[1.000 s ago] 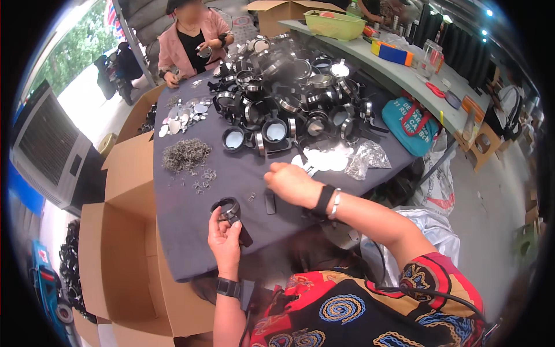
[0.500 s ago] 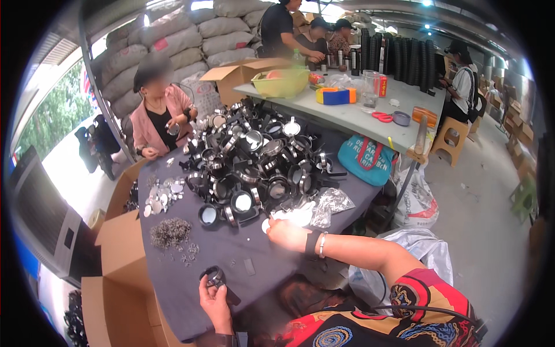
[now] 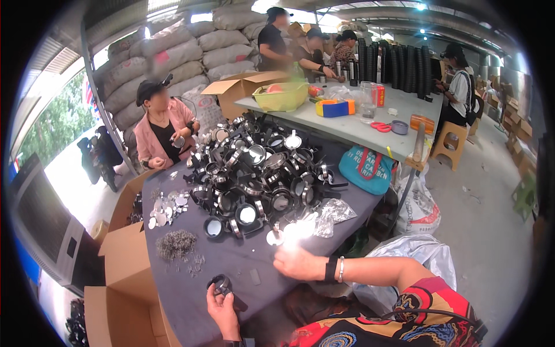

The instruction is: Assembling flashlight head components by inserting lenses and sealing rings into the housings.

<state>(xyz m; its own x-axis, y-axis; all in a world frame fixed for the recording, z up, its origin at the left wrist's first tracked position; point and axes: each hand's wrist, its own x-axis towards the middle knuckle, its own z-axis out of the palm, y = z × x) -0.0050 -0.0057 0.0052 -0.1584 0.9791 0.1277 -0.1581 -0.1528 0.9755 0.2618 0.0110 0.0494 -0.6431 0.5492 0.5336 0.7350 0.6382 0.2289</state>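
- Left hand (image 3: 222,312): grasps a black ring-shaped part (image 3: 224,284) with a flat handle, thumb on the near side and fingers around the outside. The ring's opening faces up; the grip appears chosen to steady the part and keep that opening clear.
- Right hand (image 3: 300,264): poised over the table (image 3: 188,298), fingers curled. Glare hides the fingertips; whether anything is pinched cannot be told.
- White discs (image 3: 298,229): just beyond the right hand, loosely spread, presumably for short reach.
- Clear plastic bag (image 3: 335,215): past the right hand, beside the discs.
- Grey strip (image 3: 255,276): lies flat between the hands, touching neither.
- Small metal clips (image 3: 176,245): heaped beyond the left hand, seemingly kept apart from the discs by kind.
- Black ring-shaped holders (image 3: 254,168): piled beyond both hands, likely leaving the near surface free for handling.
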